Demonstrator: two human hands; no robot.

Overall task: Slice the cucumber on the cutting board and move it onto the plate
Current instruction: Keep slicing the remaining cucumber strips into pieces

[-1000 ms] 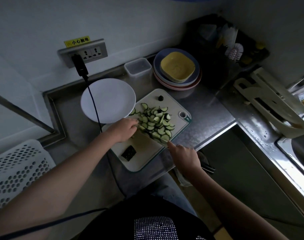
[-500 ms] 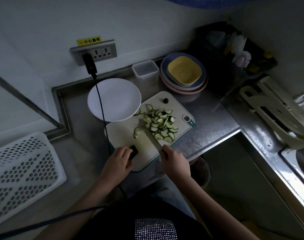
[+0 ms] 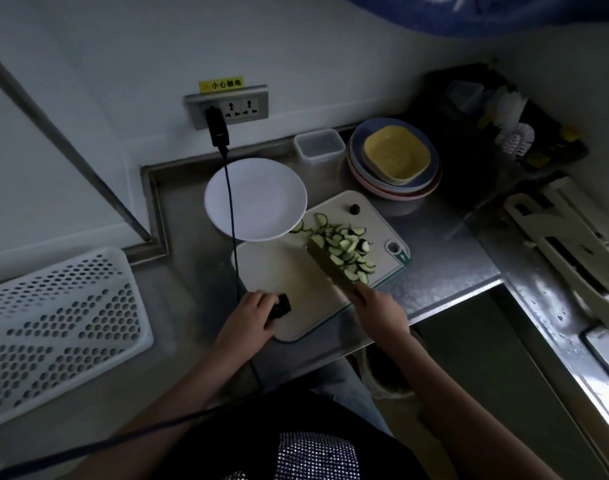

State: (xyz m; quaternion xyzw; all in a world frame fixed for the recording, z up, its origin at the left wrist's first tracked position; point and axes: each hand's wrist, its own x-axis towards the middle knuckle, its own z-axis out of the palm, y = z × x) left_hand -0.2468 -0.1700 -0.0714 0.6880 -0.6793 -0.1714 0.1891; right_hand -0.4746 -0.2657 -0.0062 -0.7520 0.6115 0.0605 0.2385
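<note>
Your cucumber slices (image 3: pixel 344 249) lie heaped mid-frame on the board (image 3: pixel 289 271), against the knife (image 3: pixel 331 268) blade. Your right hand (image 3: pixel 379 311) grips its handle; your left hand (image 3: pixel 251 318) pinches the dark stub (image 3: pixel 280 306). The plate (image 3: pixel 258 199) sits upper left, touching the board, crossed by a cable (image 3: pixel 232 216). A yellow label (image 3: pixel 221 85) above the socket (image 3: pixel 227 106) reads 小心触电.

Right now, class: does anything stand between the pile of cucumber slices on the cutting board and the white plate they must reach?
Nothing solid blocks the way. The cucumber slices lie right beside the white plate, whose rim overlaps the cutting board. Only the black cable hangs across the plate's left part.
</note>
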